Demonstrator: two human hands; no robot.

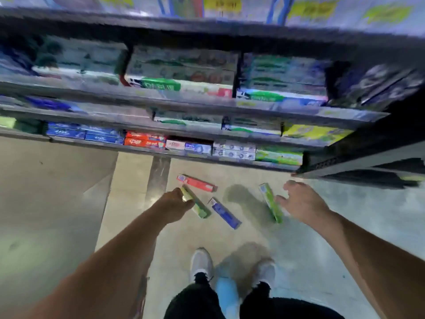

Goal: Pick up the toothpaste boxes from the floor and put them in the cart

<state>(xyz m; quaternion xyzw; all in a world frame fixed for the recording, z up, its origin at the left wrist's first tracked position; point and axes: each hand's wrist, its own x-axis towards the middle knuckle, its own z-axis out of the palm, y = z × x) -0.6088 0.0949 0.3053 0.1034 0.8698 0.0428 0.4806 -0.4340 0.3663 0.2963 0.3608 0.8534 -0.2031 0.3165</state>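
Several toothpaste boxes lie on the floor in front of the shelves. My left hand (176, 201) grips one end of a green box (199, 208). A red box (197, 182) lies just beyond it, and a blue box (225, 213) lies to its right. Further right is a second green box (271, 202). My right hand (299, 201) hovers beside that box with fingers spread, holding nothing. No cart is in view.
Shelves (207, 153) stocked with toothpaste boxes rise directly ahead, their lowest edge just above the floor boxes. A dark shelf end (368, 162) juts out at right. My white shoes (202, 263) stand on the tiled floor (57, 203) below the boxes.
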